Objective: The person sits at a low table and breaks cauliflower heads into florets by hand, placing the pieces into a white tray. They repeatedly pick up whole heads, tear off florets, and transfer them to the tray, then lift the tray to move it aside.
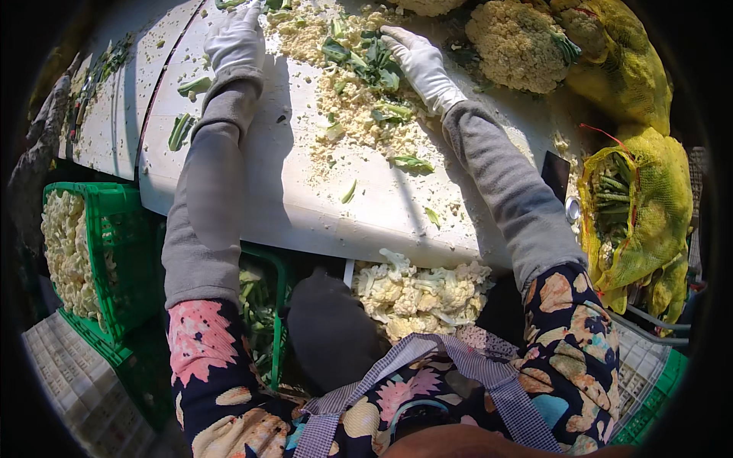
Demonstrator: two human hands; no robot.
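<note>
Both of my hands wear white gloves and reach over a white tabletop [257, 200] strewn with cauliflower crumbs [361, 126]. My left hand [236, 43] is stretched to the far side, left of the crumb heap; its fingertips run to the picture's top edge, and what they touch cannot be made out. To the right, my right hand [415, 63] lies beside green leaf scraps [372, 60], fingers stretched out and nothing visible in its grasp. A whole cauliflower head [518, 48] sits right of that hand. Cut leaf stalks [181, 131] lie near my left forearm.
Yellow mesh sacks [647, 212] stand along the right side, one showing green stalks. Below the table edge are cauliflower florets [424, 292] and a green crate [280, 320] of leaves. At left, another green crate [123, 246] holds florets. A knife-like tool [80, 111] lies far left.
</note>
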